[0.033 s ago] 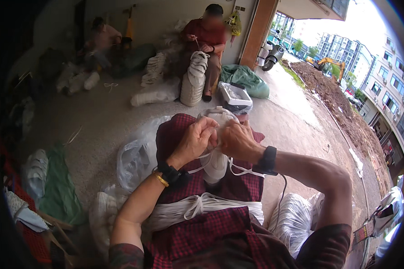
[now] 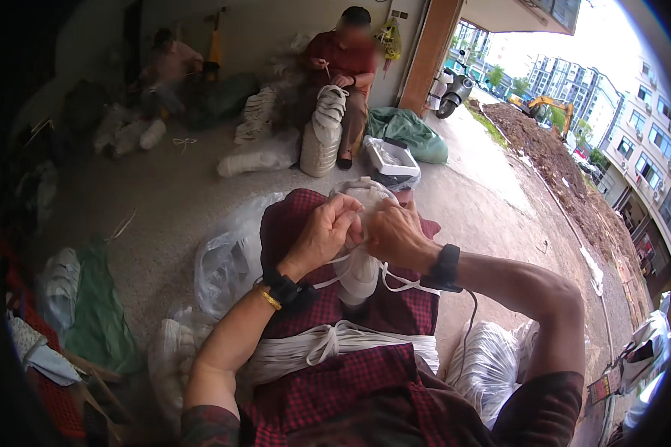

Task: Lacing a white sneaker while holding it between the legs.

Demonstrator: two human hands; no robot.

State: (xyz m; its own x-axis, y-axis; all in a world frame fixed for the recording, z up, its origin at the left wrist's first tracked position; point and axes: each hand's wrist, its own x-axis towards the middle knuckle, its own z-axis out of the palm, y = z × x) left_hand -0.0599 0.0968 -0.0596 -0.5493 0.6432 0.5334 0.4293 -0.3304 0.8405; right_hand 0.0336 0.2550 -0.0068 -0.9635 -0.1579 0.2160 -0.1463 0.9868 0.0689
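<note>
Nothing visibly moved since the earlier frame. White lace bundle [image 2: 350,339] lies across my checked apron [image 2: 417,309]; white shoe [image 2: 359,277] just past it, over my thighs. Clear bag [image 2: 227,272] beside my left leg, plastic-wrapped bundle [image 2: 488,359] at my right; floor [image 2: 168,231] stretches beyond the bag. Left hand [image 2: 326,229] and right hand [image 2: 399,231] curl in, touching the shoe; can't tell whether they pinch lace. Farther: seated co-worker [image 2: 356,56], then excavator [image 2: 550,104] by the dirt mound [image 2: 525,134].

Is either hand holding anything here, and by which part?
Both the left hand and right hand are at the middle of the white shoe; what exactly they pinch there cannot be told.
</note>
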